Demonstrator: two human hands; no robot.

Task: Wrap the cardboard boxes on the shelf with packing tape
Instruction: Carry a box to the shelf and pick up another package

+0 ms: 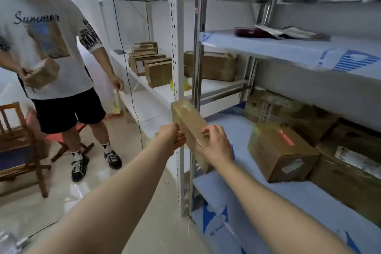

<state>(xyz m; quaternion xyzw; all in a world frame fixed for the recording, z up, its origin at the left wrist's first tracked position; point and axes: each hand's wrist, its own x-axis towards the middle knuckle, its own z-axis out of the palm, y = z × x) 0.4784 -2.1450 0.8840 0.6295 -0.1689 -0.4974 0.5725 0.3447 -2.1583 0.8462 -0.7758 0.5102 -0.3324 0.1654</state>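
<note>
Hands (pixel 174 137) (pixel 215 143) grip taped box (pixel 188 118) before shelf post (pixel 175 47).

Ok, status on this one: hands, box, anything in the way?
Left hand and right hand both grip the box. Box in the air, glossy with tape. Shelf post close behind; second box lies right, apart.

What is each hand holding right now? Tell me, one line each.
Left hand: grips the taped cardboard box.
Right hand: grips the same box.
</note>
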